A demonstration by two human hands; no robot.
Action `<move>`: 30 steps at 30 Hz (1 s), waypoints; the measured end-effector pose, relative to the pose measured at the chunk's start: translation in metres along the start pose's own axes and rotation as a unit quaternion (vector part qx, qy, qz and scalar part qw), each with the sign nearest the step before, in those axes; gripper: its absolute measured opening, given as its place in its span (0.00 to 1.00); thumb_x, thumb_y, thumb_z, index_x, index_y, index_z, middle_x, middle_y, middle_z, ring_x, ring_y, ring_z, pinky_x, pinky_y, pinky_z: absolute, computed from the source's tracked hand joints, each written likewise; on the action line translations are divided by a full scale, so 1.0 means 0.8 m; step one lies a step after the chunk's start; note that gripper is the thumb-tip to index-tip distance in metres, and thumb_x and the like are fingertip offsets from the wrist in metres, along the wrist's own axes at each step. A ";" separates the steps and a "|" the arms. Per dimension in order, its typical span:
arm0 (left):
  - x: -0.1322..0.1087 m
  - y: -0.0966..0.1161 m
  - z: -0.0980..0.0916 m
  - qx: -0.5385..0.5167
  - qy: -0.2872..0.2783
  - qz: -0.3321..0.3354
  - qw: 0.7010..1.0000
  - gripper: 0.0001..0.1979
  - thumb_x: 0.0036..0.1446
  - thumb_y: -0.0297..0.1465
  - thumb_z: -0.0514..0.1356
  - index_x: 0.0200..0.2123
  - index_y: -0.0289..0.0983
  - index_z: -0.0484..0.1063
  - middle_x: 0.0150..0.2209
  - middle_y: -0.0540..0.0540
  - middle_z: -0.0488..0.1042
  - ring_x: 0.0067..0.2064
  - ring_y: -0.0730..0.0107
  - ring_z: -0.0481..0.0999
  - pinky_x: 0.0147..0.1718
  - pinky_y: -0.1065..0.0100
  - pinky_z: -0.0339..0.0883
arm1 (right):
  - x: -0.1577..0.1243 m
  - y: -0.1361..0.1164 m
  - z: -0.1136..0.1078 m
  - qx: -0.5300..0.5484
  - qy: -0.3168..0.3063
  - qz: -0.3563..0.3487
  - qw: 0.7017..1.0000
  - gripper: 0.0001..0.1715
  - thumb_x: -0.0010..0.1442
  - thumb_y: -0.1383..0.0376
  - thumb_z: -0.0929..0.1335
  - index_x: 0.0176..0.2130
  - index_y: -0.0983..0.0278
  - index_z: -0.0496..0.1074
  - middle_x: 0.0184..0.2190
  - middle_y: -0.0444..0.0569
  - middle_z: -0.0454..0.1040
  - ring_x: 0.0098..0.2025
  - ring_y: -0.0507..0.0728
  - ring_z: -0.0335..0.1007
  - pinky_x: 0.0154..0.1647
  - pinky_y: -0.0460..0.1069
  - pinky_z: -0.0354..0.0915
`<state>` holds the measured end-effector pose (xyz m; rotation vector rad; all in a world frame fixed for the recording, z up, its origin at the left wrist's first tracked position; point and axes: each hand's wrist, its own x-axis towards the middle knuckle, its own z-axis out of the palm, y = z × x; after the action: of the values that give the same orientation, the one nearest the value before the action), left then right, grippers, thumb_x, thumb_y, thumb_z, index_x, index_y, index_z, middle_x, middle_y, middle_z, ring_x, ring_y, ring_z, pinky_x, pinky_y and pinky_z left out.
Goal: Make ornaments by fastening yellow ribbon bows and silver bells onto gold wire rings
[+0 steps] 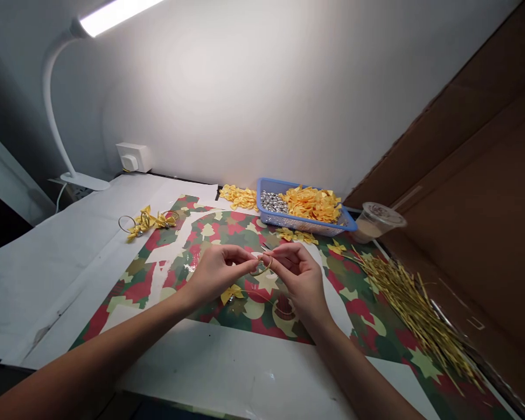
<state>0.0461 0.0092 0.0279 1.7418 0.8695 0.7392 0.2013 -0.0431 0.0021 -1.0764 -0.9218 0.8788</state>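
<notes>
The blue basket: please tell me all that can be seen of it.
The blue plastic basket is shallow and rectangular, with a solid rim and perforated walls. It holds small silver beads at one end and yellow ribbon bows in the rest. It stands at the back of the table, its near edge on printed paper.

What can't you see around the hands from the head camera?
Head view:
The left hand and right hand hide how the gold wire ring is held.
The metal tip by the right hand: too small to identify.
The silver beads in the blue basket: too small to count.
</notes>
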 end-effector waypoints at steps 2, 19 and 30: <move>0.001 -0.001 0.000 -0.003 -0.001 0.004 1.000 0.11 0.53 0.36 0.63 0.32 0.33 0.79 0.30 0.44 0.80 0.31 0.69 0.77 0.29 0.73 0.68 | 0.000 -0.001 0.000 -0.001 -0.001 -0.001 1.000 0.17 0.43 0.61 0.77 0.29 0.61 0.69 0.27 0.43 0.76 0.33 0.54 0.76 0.36 0.49 0.73; 0.000 -0.003 0.000 0.033 0.004 0.015 0.999 0.11 0.53 0.36 0.62 0.31 0.34 0.79 0.29 0.44 0.80 0.30 0.70 0.76 0.28 0.72 0.66 | -0.002 -0.003 -0.002 -0.020 -0.008 0.000 1.000 0.15 0.45 0.61 0.77 0.29 0.61 0.69 0.27 0.43 0.76 0.32 0.54 0.75 0.35 0.49 0.72; 0.000 0.000 0.001 0.035 0.010 0.015 0.999 0.12 0.53 0.37 0.62 0.28 0.33 0.78 0.27 0.45 0.79 0.28 0.71 0.73 0.25 0.73 0.63 | 0.009 0.000 -0.009 -0.020 -0.065 0.026 0.997 0.19 0.43 0.59 0.77 0.34 0.61 0.70 0.30 0.45 0.77 0.36 0.55 0.75 0.38 0.49 0.72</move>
<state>0.0466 0.0090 0.0280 1.8152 0.8944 0.7539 0.2109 -0.0388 0.0019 -1.0918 -1.0269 0.9856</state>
